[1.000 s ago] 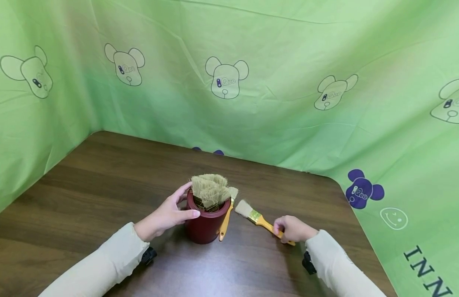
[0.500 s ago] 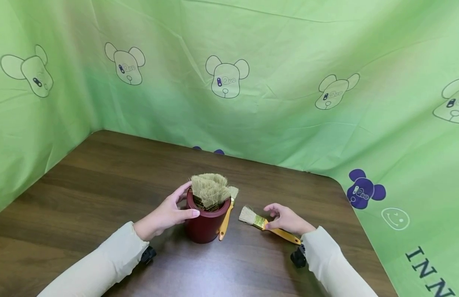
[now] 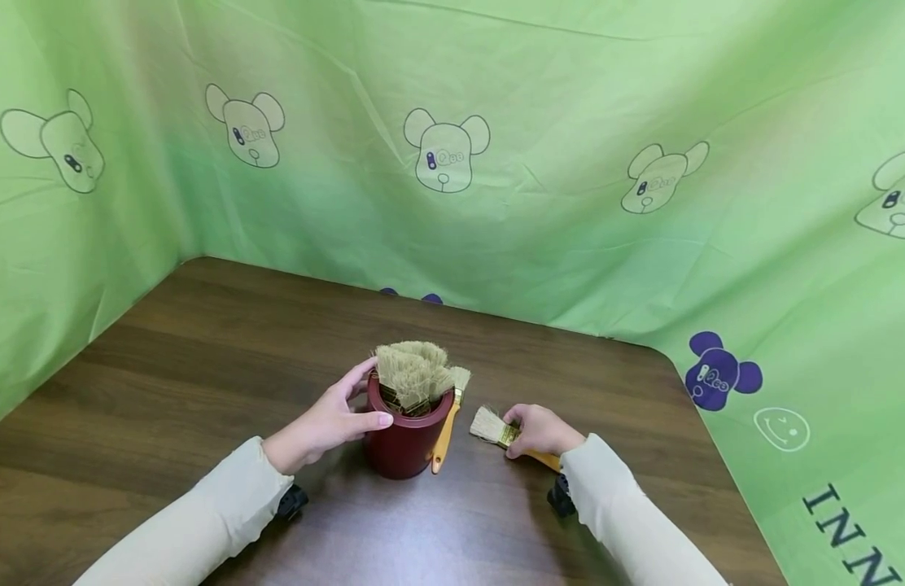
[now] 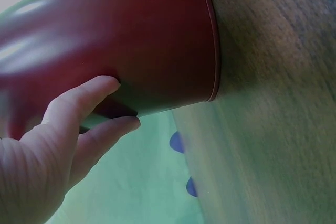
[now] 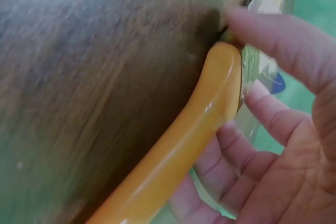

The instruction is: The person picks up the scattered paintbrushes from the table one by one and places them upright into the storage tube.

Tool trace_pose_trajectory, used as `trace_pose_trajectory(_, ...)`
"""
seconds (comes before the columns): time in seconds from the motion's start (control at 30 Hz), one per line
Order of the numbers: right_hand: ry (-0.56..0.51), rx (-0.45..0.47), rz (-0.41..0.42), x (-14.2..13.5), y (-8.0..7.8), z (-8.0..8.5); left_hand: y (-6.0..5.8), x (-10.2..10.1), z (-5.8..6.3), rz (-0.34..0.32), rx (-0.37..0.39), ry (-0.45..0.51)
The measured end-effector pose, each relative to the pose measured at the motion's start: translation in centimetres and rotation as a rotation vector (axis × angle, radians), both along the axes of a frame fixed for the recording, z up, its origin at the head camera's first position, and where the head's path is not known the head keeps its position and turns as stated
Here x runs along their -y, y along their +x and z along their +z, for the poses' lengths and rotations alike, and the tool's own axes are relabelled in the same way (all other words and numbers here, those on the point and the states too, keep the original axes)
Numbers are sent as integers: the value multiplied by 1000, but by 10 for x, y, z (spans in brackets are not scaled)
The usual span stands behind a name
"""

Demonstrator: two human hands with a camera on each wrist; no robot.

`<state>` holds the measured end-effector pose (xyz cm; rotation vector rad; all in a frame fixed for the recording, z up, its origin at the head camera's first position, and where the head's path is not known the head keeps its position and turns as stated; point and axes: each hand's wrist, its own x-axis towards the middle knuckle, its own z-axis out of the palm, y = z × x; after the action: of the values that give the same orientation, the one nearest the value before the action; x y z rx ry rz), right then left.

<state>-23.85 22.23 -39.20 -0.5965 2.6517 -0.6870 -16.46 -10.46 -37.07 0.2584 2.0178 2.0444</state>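
Observation:
In the head view, a dark red round container (image 3: 400, 452) stands upright, packed with paintbrushes (image 3: 412, 374) whose pale bristles point up. My left hand (image 3: 330, 423) grips it from the left, thumb over the front of the rim; the left wrist view shows fingertips against its smooth wall (image 4: 152, 40). Right of the container, my right hand (image 3: 542, 431) pinches a flat paintbrush (image 3: 487, 425) near its metal band, bristles facing left. Thumb and fingers lie on either side of that band in the right wrist view, and the orange handle (image 5: 173, 140) runs down below the palm.
Another orange-handled paintbrush (image 3: 443, 439) sits close along the container's right side, bristles toward the back. The brown wooden table (image 3: 225, 342) reaches back to a green cloth (image 3: 540, 236) printed with bear heads, which also hangs at both sides.
My right hand has moved left along the paintbrush, from its handle end to the metal band, and closed there. The brush has turned slightly. My left hand keeps its hold on the container.

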Motion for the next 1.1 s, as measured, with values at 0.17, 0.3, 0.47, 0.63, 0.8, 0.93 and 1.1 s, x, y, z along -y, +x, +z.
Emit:
trace_pose_trajectory(0.17, 36, -15, -21, 3, 1, 2, -1, -1, -1, -6, 6, 10)
trace_pose_trajectory(0.3, -59, 117, -43, 0, -2, 7, -1, -1, -1, -4, 0, 6)
trace_pose_trajectory(0.47, -128, 204, -143, -3, -6, 20, -1, -1, 0, 3, -2, -2)
trace_pose_trajectory(0.63, -188, 217, -159, -2, -11, 34, 0, 0, 1, 12, 20, -10)
trace_pose_trajectory(0.8, -181, 205, -131, 2, -13, 57, 2, 1, 1, 17, 35, 0)
trace_pose_trajectory(0.93, -228, 144, -145, 5, -14, 78, 3, 0, 0, 19, 39, 8)
trace_pose_trajectory(1.1, -396, -19, -315, 17, -9, 102, 3, -3, 0, 19, 38, 17)
